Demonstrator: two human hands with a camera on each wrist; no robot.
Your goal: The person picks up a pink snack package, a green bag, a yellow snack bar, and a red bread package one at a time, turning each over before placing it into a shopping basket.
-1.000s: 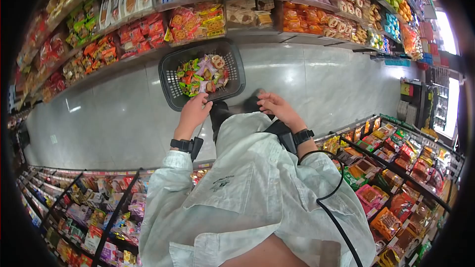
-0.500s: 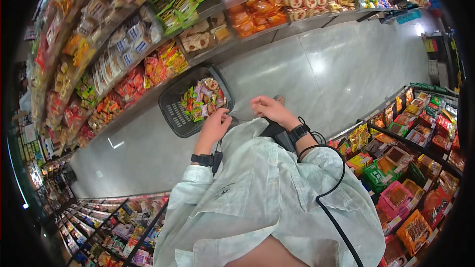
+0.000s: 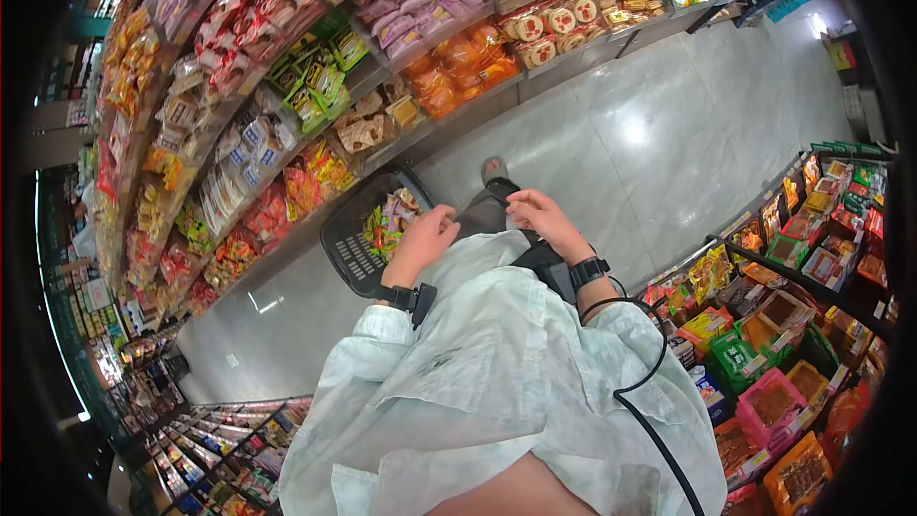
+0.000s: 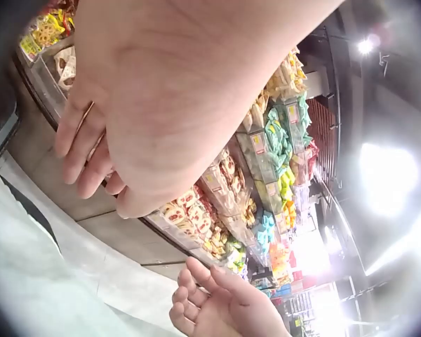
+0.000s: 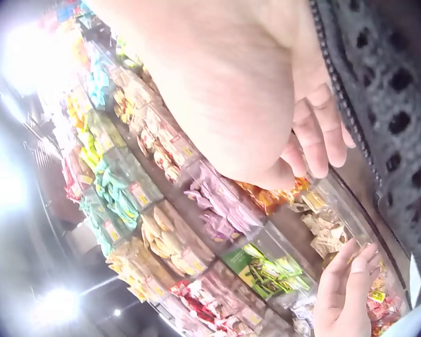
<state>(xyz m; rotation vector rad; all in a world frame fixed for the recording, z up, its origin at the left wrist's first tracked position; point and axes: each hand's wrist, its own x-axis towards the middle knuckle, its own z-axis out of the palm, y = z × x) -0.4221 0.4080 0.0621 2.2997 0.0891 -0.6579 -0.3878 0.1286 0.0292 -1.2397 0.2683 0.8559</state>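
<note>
In the head view my left hand hangs in front of the body, fingers loosely bent and holding nothing. Its fingers overlap the near side of a black basket on the floor, with small wrapped snacks inside; whether they touch it I cannot tell. My right hand hovers to the right, also empty, its fingers loosely bent. The left wrist view shows the left palm close up and the right hand below. The right wrist view has the right palm large and the left hand at lower right.
Shelves of packaged snacks curve along the far side, beside the basket. Another display of packs stands at the right, and more racks at lower left. Grey tiled floor runs between. A foot shows ahead. A black cable hangs by the right sleeve.
The view has turned and moved along the aisle. The basket sits closer to the left hand and is partly covered by it. A foot has come forward. Both hands remain empty.
</note>
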